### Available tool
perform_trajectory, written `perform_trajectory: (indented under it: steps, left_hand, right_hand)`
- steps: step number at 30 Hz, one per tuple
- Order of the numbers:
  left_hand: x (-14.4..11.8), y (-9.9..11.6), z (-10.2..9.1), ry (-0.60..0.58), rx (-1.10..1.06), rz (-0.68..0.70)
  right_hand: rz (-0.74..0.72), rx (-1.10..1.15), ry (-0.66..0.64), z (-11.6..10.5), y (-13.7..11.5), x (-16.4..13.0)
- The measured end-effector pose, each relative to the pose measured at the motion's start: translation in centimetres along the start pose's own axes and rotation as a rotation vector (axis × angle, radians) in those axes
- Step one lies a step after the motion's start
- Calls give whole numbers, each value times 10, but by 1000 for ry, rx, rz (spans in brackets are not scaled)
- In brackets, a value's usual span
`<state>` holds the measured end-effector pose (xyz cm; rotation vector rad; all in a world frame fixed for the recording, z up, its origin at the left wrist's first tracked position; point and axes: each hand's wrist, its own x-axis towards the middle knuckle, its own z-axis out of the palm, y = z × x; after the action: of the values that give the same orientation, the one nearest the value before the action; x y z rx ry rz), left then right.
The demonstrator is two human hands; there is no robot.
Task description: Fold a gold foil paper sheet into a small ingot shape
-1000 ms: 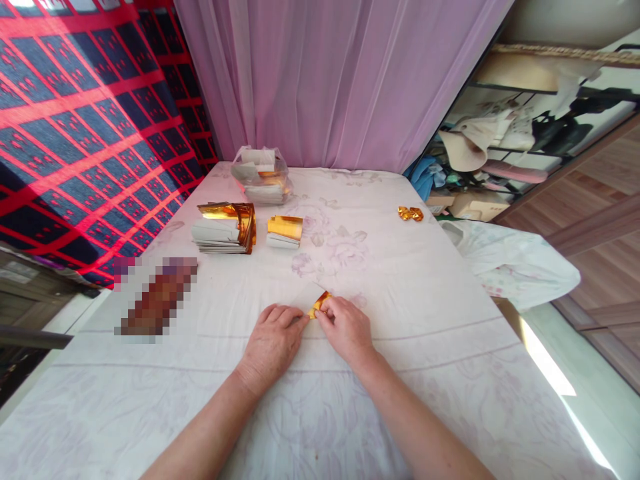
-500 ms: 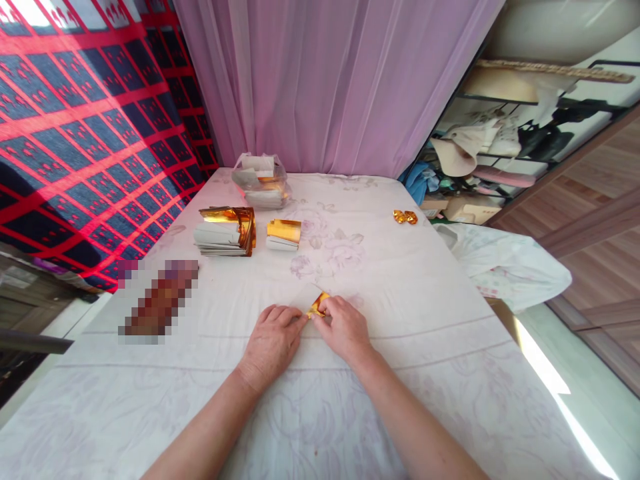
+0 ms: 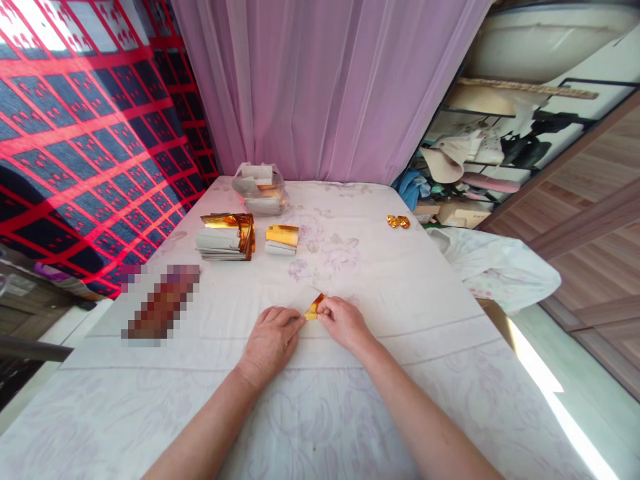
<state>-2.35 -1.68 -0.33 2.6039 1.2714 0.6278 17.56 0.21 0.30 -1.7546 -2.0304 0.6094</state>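
Since the last half-second, our right hand (image 3: 345, 325) is drawing back slightly from our left, and its fingertips are now curling at the right edge of the gold paper sheet (image 3: 313, 311), leaving more of the shiny fold showing. We are closing the right grip on that edge, thumb against fingers. Our left hand (image 3: 273, 341) is lying flat, its fingertips touching the sheet's near-left corner; we cannot tell whether it is pinching or only pressing. The sheet is lying on the desk (image 3: 350, 287) between both hands, its pale side facing up beyond the gold strip. We are judging that the fold is taking shape but needing more work. Our view is also tilting, so the large paper stack (image 3: 220, 240), small paper stack (image 3: 281, 241) and gold foil pieces (image 3: 399, 221) are appearing lower, though none is being touched.
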Motion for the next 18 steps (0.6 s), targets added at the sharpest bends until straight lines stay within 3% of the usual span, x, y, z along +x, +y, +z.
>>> perform_trajectory:
  steps: [12, 18]
  left_hand:
    - [-6, -9, -6, -28, 52, 69]
    - [-4, 1, -16, -47, 145, 42]
  right_hand:
    - [19, -29, -18, -3, -4, 2]
    - [30, -38, -29, -2, -4, 2]
